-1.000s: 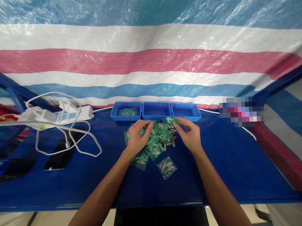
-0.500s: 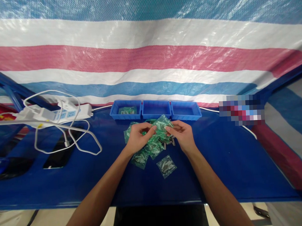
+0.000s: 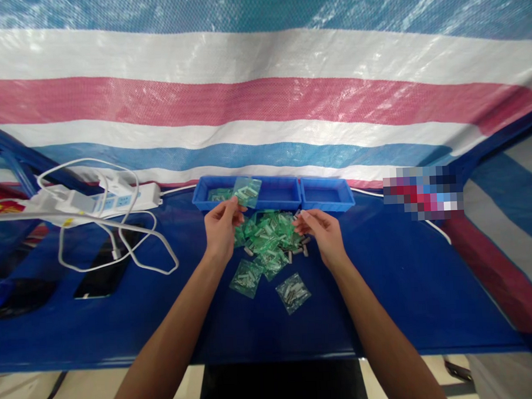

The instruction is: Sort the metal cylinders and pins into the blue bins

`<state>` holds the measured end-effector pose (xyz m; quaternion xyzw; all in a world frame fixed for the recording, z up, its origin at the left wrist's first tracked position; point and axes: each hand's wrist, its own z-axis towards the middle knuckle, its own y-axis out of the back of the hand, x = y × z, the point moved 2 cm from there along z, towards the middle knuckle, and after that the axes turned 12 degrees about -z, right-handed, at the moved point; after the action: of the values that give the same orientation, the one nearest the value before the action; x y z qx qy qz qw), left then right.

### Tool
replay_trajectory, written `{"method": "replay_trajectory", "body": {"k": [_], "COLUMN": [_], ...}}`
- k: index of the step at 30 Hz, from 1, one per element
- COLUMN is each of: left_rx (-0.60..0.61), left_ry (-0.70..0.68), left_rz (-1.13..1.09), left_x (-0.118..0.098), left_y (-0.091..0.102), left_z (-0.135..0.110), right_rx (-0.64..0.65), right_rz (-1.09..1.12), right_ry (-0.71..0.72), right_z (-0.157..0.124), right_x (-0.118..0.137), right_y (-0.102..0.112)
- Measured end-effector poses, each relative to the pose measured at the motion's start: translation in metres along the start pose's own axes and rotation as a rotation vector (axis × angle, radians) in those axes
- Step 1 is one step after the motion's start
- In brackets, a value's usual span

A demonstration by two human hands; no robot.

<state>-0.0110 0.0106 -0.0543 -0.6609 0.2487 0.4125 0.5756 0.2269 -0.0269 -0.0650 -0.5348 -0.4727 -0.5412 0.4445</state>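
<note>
A heap of small green plastic bags holding metal parts lies on the blue table, with loose metal pieces at its right side. My left hand pinches one small bag and holds it up beside the left blue tray, which has a few bags in it. My right hand hovers at the right edge of the heap, fingers curled with the tips close together; I cannot make out anything in them. Two bags lie apart, nearer to me.
Three blue trays stand in a row at the back; the middle tray and the right tray look bare. A white power strip with looped white cables, and a dark phone, lie at the left. A striped tarp hangs behind.
My left hand has lifted one bag out of the heap and carried it up and left toward the left tray. My right hand has let go and stayed by the heap.
</note>
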Motion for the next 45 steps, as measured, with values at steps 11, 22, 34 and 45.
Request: {"method": "replay_trajectory", "body": {"k": [11, 22, 34, 45], "left_rx": [0.246, 0.471, 0.398, 0.299], "left_ry": [-0.295, -0.591, -0.838, -0.303], "left_rz": [0.688, 1.042, 0.891, 0.420], "left_x": [0.003, 0.021, 0.026, 0.010], "left_y": [0.002, -0.006, -0.010, -0.024], "left_z": [-0.005, -0.023, -0.022, -0.038], "right_rx": [-0.043, -0.022, -0.018, 0.038], "right_rz": [-0.002, -0.005, -0.032, -0.119], "right_ry": [0.001, 0.013, 0.031, 0.229], "right_z": [0.004, 0.003, 0.001, -0.006], "right_x": [-0.004, -0.004, 0.000, 0.007], "right_y": [0.007, 0.004, 0.002, -0.003]}}
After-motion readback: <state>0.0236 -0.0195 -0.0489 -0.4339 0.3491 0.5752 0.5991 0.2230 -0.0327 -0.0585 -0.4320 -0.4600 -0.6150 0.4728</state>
